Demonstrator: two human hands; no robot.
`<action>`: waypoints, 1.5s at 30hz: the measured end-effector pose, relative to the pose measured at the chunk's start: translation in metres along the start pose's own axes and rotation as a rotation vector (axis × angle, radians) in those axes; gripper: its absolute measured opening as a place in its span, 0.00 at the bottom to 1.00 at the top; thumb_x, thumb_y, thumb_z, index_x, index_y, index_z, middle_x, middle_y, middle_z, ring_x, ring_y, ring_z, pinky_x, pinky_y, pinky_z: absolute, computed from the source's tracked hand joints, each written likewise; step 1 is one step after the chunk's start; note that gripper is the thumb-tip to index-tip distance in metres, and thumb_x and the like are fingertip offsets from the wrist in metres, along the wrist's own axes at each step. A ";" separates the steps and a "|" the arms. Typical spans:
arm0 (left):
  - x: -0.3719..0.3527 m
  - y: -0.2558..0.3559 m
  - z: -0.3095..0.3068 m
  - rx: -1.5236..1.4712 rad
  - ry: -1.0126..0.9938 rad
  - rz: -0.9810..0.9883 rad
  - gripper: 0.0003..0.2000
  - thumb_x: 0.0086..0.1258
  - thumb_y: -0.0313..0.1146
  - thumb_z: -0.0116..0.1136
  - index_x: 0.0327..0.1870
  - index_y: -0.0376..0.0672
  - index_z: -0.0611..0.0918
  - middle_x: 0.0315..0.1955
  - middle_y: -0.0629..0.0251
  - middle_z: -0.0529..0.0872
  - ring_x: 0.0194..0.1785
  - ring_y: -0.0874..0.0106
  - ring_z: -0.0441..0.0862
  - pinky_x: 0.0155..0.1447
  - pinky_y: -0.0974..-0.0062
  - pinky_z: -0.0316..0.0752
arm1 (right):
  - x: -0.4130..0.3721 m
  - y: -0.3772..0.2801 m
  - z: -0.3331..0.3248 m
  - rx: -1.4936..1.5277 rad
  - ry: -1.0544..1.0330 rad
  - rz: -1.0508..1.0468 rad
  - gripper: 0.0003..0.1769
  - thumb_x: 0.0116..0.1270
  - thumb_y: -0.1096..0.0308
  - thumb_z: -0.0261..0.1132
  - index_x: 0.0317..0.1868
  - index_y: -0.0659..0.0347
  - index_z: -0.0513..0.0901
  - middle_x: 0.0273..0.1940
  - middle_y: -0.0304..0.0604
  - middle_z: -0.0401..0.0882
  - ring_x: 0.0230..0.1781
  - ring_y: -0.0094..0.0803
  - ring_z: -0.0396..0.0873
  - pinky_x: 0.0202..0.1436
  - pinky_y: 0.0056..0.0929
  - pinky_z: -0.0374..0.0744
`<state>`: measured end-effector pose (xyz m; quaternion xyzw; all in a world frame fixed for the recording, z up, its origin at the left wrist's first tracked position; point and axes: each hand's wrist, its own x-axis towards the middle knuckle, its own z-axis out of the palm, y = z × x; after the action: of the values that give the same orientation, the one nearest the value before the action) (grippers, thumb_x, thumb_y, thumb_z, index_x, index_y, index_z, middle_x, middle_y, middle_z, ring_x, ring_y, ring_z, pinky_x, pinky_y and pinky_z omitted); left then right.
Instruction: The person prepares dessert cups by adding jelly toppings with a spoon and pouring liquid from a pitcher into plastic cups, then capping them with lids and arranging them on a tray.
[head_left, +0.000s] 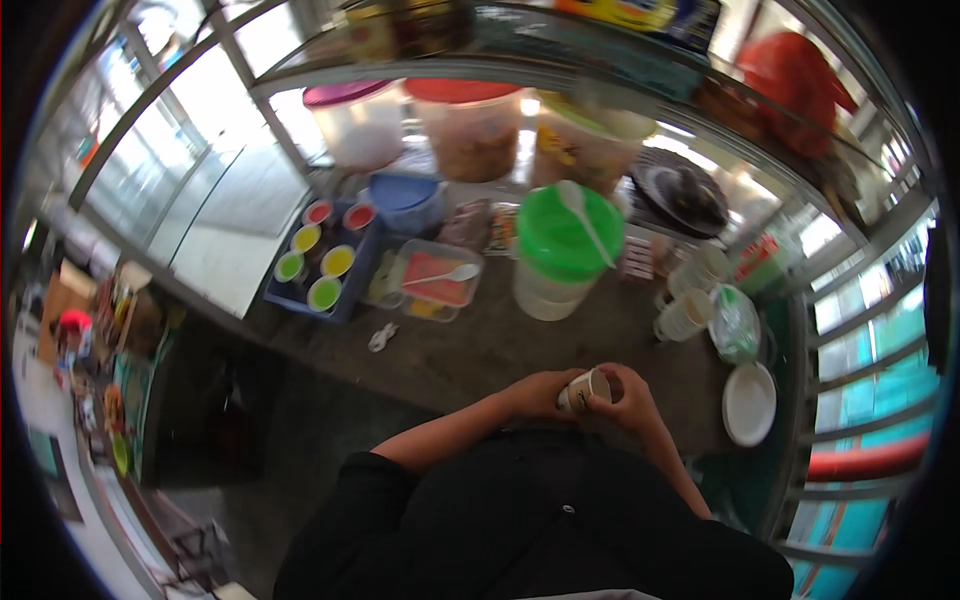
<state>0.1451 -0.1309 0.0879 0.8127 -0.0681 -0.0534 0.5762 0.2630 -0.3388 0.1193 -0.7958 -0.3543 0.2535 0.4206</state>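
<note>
Close to my body, at the counter's front edge, I hold a small paper cup [581, 393] with dark printing on its side. My left hand [540, 392] is closed around its left side. On the other side, my right hand [628, 396] has its thumb and fingers on the cup near the rim. The cup is tilted, and what is inside it cannot be made out. Beyond my hands stands a clear tub with a green lid [560, 235]; a white plastic spoon [585, 222] lies across the lid.
On the counter [480, 360], a blue tray [345, 290] holds several cups of red, yellow and green contents. Beside it sits a clear container [440, 285] with a spoon. Stacked cups [685, 315] and white plates [749, 404] are at right. Lidded buckets [465, 130] stand behind, below a shelf.
</note>
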 end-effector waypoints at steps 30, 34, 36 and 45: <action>-0.248 -0.134 -0.181 0.075 0.308 -0.102 0.44 0.59 0.39 0.75 0.77 0.42 0.65 0.69 0.53 0.76 0.70 0.61 0.75 0.73 0.63 0.69 | 0.307 -0.136 0.246 -0.702 -0.190 -0.326 0.07 0.58 0.61 0.70 0.36 0.49 0.92 0.41 0.43 0.86 0.43 0.44 0.86 0.48 0.44 0.84; -0.266 -0.139 -0.199 -0.066 0.291 -0.120 0.37 0.66 0.36 0.69 0.77 0.44 0.67 0.63 0.56 0.80 0.64 0.65 0.79 0.68 0.65 0.73 | 0.308 -0.130 0.251 -0.819 -0.211 -0.338 0.07 0.57 0.61 0.71 0.35 0.48 0.92 0.40 0.41 0.86 0.43 0.42 0.86 0.47 0.46 0.84; -0.270 -0.140 -0.209 -0.120 0.343 -0.107 0.34 0.69 0.35 0.67 0.76 0.44 0.68 0.60 0.58 0.82 0.61 0.67 0.81 0.65 0.67 0.75 | 0.309 -0.132 0.251 -0.847 -0.216 -0.347 0.06 0.57 0.61 0.71 0.35 0.48 0.91 0.40 0.40 0.86 0.43 0.42 0.86 0.47 0.46 0.84; -0.231 -0.158 -0.239 -0.675 0.528 -0.237 0.25 0.77 0.38 0.62 0.70 0.41 0.72 0.49 0.61 0.83 0.45 0.74 0.86 0.50 0.74 0.80 | 0.305 -0.156 0.253 -0.908 -0.234 -0.402 0.07 0.55 0.61 0.73 0.35 0.49 0.91 0.41 0.42 0.87 0.43 0.44 0.87 0.46 0.45 0.84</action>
<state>-0.0354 0.1829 0.0199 0.5668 0.1961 0.0710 0.7970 0.2200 0.0833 0.0888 -0.7806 -0.6197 0.0755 0.0302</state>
